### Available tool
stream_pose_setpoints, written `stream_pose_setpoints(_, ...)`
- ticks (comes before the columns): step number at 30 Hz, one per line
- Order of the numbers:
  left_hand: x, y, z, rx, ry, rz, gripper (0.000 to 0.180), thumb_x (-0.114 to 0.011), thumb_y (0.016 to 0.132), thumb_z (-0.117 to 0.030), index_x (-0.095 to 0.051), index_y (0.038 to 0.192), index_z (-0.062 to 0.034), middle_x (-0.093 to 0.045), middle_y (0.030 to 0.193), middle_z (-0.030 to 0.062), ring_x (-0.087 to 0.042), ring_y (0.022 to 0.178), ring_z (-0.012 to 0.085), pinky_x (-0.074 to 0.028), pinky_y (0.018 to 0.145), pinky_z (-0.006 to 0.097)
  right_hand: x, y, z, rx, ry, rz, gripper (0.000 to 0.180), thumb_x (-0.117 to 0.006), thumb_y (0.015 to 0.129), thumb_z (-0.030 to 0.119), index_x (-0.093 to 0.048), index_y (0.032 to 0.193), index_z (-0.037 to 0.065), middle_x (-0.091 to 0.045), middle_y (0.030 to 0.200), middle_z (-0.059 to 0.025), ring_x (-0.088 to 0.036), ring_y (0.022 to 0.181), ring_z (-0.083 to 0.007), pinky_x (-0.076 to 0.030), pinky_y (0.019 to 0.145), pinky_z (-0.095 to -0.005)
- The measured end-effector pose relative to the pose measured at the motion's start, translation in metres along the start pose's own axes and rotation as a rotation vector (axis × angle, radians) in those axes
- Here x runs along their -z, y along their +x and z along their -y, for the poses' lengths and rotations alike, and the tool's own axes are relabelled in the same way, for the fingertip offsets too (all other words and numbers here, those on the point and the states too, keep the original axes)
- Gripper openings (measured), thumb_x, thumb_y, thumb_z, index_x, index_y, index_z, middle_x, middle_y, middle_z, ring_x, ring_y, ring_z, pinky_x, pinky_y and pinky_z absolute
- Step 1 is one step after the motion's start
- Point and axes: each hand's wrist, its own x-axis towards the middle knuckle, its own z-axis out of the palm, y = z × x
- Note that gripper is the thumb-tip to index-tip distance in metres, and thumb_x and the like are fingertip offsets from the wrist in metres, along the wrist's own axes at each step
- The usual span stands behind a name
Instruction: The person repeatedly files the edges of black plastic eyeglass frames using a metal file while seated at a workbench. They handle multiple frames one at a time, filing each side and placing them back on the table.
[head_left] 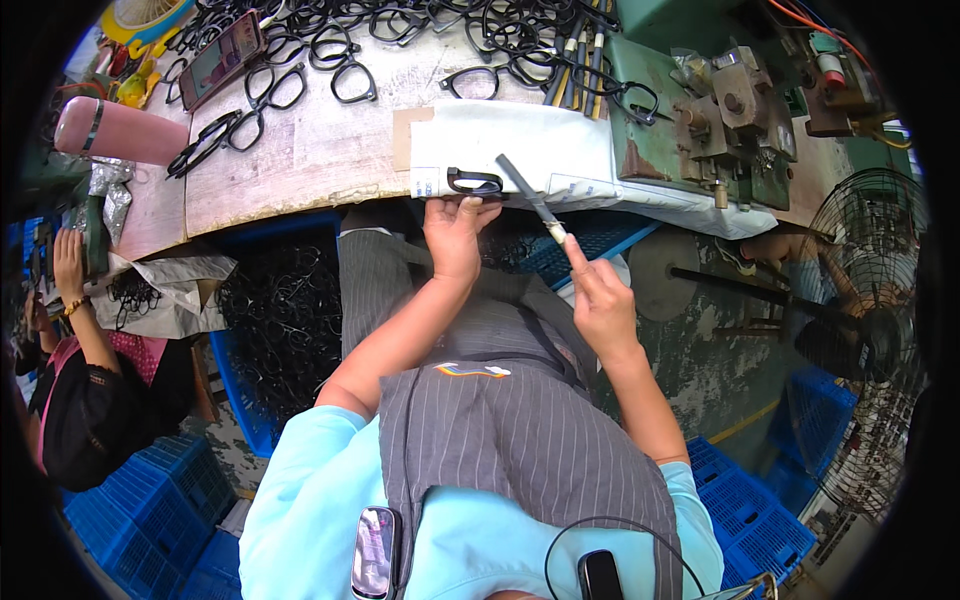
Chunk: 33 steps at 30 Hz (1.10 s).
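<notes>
At the front edge of the workbench my left hand [455,238] is closed on a dark eyeglass frame [475,184], thumb and fingers pinching its lower side. One rim of it stands up over the white sheet [540,135] covering the edge; the rest is partly hidden by the fingers. To its right, my right hand [604,302] grips a long flat file [522,186] by its pale handle end, forefinger stretched along it. The grey blade slants up and left over the sheet, its tip apart from the frame.
Many black eyeglass frames [352,82] lie across the bench's back. A phone [222,62] and pink bottle [120,130] stand left; several files [580,65] and a green machine [735,105] right. Below are a blue crate [232,395] and a fan [870,300]. Another person's arm [85,300] is at left.
</notes>
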Motion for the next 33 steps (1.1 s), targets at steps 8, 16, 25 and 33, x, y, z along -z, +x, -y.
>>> stream_pose_setpoints(8, 0.023, -0.027, -0.039, -0.322, 1.278, 0.664, 0.026, -0.071, 0.077, -0.010, -0.065, 0.101, -0.0046, -0.063, 0.103, 0.0182, -0.063, 0.089, 0.0367, -0.053, 0.079, 0.039, 0.002, 0.009, -0.001, -0.149, 0.116, -0.070, 0.057, -0.060, 0.085, -0.002, -0.050, 0.138, 0.017, -0.051, 0.075, -0.0111, -0.052, 0.062, -0.0276, -0.046, 0.060, -0.0374)
stream_pose_setpoints(16, -0.006, 0.086, -0.162, -0.741, 1.451, 0.155, 0.023, -0.065, 0.087, -0.026, -0.061, 0.088, -0.0031, -0.060, 0.079, 0.0177, -0.061, 0.076, 0.0370, -0.049, 0.065, 0.045, -0.018, 0.009, -0.012, -0.178, 0.094, -0.012, 0.059, -0.060, 0.087, 0.003, -0.045, 0.142, 0.021, -0.051, 0.073, -0.0137, -0.056, 0.064, -0.0332, -0.046, 0.061, -0.0422)
stream_pose_setpoints(25, -0.029, 0.162, -0.188, -0.282, 2.092, -0.138, 0.034, -0.057, 0.082, -0.022, -0.062, 0.108, -0.0008, -0.068, 0.102, 0.0193, -0.067, 0.094, 0.0358, -0.054, 0.081, 0.043, -0.023, 0.002, -0.020, -0.184, 0.142, -0.022, 0.063, -0.060, 0.086, 0.003, -0.041, 0.144, 0.024, -0.056, 0.075, -0.0161, -0.058, 0.069, -0.0365, -0.047, 0.065, -0.0442)
stream_pose_setpoints(33, -0.008, 0.089, -0.204, -0.645, 1.306, 0.045, 0.016, -0.055, 0.093, -0.016, -0.056, 0.092, 0.0002, -0.065, 0.073, 0.0141, -0.062, 0.063, 0.0281, -0.046, 0.058, 0.040, -0.026, 0.001, -0.024, -0.193, 0.179, 0.011, 0.064, -0.058, 0.088, 0.005, -0.037, 0.146, 0.022, -0.058, 0.078, -0.0185, -0.060, 0.072, -0.0378, -0.048, 0.067, -0.0449)
